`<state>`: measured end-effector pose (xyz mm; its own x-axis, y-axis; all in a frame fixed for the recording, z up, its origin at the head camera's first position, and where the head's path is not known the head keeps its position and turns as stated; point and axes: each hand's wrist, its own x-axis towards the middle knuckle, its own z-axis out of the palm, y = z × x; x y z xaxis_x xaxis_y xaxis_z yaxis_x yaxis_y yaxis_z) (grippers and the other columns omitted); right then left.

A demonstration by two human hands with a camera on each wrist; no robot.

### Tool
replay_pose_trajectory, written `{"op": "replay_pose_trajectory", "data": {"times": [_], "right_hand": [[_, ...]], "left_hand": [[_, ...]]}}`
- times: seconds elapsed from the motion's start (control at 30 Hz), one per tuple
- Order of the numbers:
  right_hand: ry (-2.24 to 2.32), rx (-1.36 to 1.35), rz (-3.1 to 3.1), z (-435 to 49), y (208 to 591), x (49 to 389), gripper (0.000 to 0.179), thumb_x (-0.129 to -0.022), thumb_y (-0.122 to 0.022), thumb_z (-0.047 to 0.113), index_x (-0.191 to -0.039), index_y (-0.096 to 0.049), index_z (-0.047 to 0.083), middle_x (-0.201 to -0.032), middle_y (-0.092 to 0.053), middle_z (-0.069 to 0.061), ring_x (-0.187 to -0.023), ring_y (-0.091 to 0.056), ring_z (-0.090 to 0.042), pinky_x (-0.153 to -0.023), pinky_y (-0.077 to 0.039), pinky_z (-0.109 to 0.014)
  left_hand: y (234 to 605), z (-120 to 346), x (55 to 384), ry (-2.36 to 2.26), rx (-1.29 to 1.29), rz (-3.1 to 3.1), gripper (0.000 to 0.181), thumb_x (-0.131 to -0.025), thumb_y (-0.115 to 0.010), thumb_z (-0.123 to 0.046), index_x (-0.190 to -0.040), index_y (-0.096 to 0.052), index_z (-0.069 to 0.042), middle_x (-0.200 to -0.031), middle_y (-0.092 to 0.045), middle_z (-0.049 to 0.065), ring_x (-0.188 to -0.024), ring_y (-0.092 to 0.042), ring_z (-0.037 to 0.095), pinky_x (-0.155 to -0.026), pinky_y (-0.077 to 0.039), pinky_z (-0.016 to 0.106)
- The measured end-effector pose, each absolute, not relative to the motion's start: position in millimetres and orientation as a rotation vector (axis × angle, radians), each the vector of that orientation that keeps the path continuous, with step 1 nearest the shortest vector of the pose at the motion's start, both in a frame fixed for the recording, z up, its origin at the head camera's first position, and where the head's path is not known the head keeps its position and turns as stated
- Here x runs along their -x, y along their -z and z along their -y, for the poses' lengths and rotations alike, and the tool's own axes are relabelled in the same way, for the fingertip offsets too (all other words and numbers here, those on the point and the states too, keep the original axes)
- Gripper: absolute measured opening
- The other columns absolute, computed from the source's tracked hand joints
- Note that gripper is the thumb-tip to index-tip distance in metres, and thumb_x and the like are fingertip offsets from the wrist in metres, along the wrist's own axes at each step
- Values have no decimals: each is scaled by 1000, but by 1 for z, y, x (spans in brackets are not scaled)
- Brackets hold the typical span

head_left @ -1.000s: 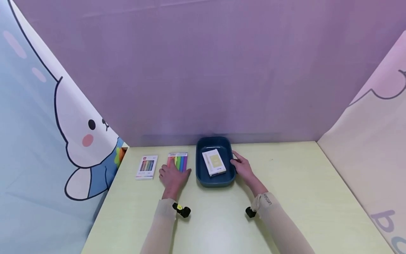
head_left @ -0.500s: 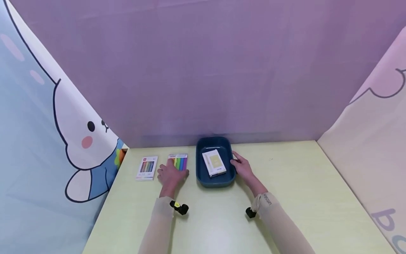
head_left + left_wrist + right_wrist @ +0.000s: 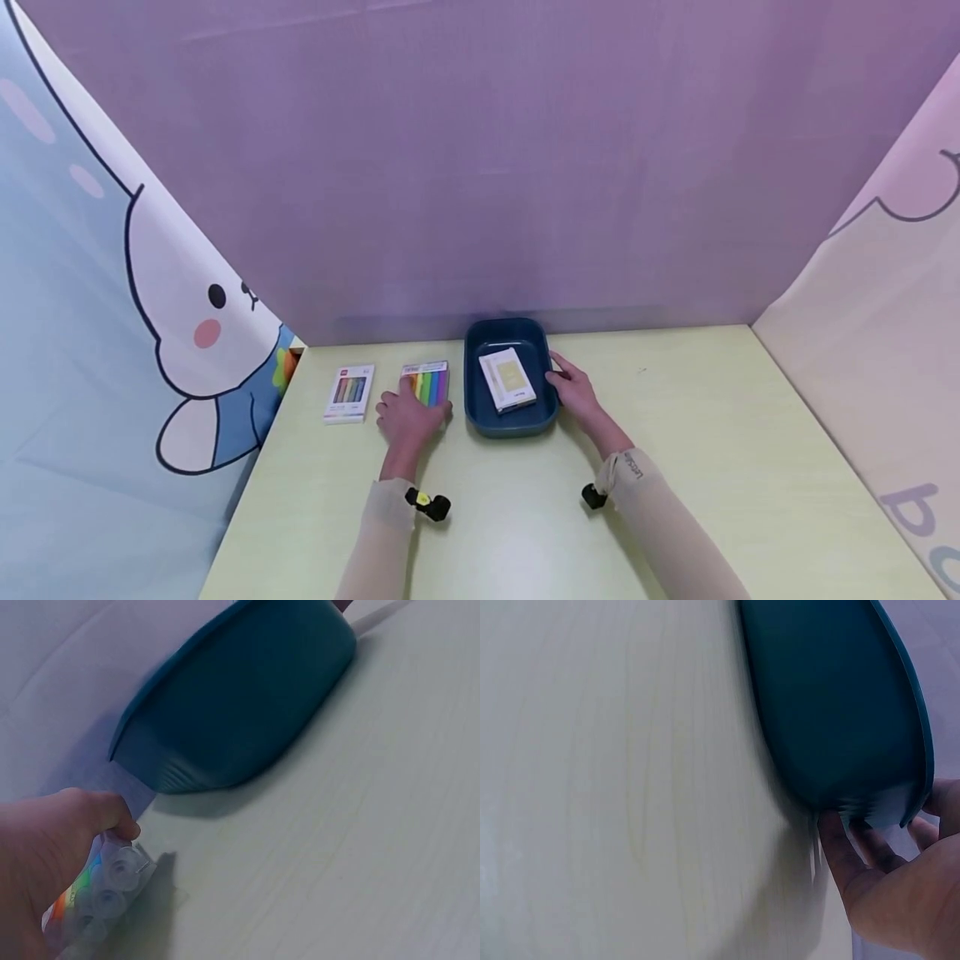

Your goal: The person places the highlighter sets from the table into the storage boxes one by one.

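Observation:
My left hand grips a flat clear pack of rainbow-coloured sticks from its near end. In the left wrist view the thumb curls over the edge of the pack, whose round translucent ends face the camera; a shadow falls beside it. To the right stands a dark blue-green rectangular basin with a white box with a pale yellow panel inside. My right hand holds the basin's right side. In the right wrist view its fingers spread from the lower wall up to the rim.
Left of the gripped pack lies a white box with coloured sticks pictured or showing on its front. A purple cloth hangs right behind the table. Printed cloths with cartoon shapes close off both sides.
My left hand shifts slightly left, then back right, and the rainbow pack now sits a little further right, closer to the basin. My right hand stays at the basin.

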<state>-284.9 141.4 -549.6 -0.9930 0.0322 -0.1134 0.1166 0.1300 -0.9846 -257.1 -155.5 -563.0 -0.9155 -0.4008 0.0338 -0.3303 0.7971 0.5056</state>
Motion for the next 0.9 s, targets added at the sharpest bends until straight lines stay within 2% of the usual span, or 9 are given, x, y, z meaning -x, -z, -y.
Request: {"op": "replay_pose_trajectory", "data": {"times": [0.2, 0.4, 0.67, 0.9], "right_hand": [[2009, -161, -2333, -143, 549, 285, 48, -99, -56, 15, -146, -47, 18, -118, -58, -19, -104, -54, -24, -77, -45, -26], [2011, -168, -2316, -145, 547, 287, 48, -99, -55, 16, -146, -46, 19, -130, -56, -21, -113, -53, -25, -84, -45, -29], [2049, -190, -2297, -144, 548, 287, 47, -98, -57, 15, -145, -49, 19, -114, -57, -17, -94, -54, -21, -69, -45, -24], [2026, -191, -2300, -141, 551, 285, 47, -98, -57, 17, -144, -49, 20, -116, -57, -17, -96, -54, -22, -71, -45, -24]], "left_hand": [[555, 151, 253, 765, -562, 2798, 97, -65, -77, -60, -140, -37, -13, -111, -43, 23, -100, -37, 40, -83, -38, 58], [541, 147, 254, 740, -541, 2791, 98, -66, -76, -62, -141, -36, -13, -113, -43, 24, -102, -39, 40, -85, -37, 57], [523, 137, 252, 757, -504, 2744, 97, -64, -75, -64, -140, -39, -16, -110, -45, 23, -100, -39, 39, -84, -38, 55], [507, 121, 249, 771, -483, 2736, 98, -65, -74, -67, -140, -38, -16, -113, -45, 22, -103, -38, 38, -86, -39, 55]]}}
